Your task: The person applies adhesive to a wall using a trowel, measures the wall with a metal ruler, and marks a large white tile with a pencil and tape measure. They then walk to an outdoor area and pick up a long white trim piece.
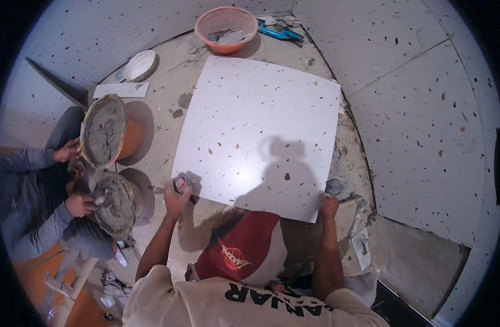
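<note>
A large white speckled tile [250, 125] lies before me over the mortar-smeared floor; whether it rests flat or slightly raised I cannot tell. My left hand [177, 199] is closed at its near left corner, with a small reddish patch at the fingers that I cannot make out. At the near right corner, my right hand [329, 206] grips the edge. Both forearms reach up from below. The shadow of my head and shoulders falls across the tile's near half.
On the left a co-worker's hands [78, 206] are at two buckets of grey mortar [105, 131]. An orange basin [226, 27] and a blue tool [282, 32] sit at the far end. A white lid-like dish [140, 66] is far left. Speckled wall tiles [424, 125] rise on the right.
</note>
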A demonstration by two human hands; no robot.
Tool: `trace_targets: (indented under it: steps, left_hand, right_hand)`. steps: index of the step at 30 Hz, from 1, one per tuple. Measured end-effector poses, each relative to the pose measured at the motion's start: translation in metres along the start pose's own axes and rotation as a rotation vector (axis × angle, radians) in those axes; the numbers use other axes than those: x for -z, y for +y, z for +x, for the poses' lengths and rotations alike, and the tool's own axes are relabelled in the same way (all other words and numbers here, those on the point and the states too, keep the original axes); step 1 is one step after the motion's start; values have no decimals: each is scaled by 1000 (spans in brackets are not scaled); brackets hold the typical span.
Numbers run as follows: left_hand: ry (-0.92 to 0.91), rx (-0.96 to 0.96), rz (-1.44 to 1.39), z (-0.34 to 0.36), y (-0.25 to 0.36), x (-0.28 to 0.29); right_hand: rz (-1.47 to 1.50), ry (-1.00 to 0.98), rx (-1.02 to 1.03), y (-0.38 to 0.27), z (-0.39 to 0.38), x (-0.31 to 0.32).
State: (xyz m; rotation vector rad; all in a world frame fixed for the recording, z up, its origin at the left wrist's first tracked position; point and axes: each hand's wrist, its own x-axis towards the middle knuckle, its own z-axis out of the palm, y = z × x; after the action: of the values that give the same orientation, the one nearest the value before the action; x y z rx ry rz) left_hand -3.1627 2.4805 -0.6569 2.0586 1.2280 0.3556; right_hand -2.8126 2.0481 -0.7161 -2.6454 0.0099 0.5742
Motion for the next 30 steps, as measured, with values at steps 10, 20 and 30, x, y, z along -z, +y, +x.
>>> trace_targets:
  steps: [10, 20, 30]
  left_hand:
    - [340, -22, -76, 196, 15, -51]
    - [593, -54, 195, 290, -13, -84]
    - [584, 8, 233, 297, -42, -90]
  right_hand:
    - [-614, -96, 102, -68, 14, 31]
    - [-118, 28, 717, -406, 130, 28]
    - [-331, 136, 818, -627, 220, -56]
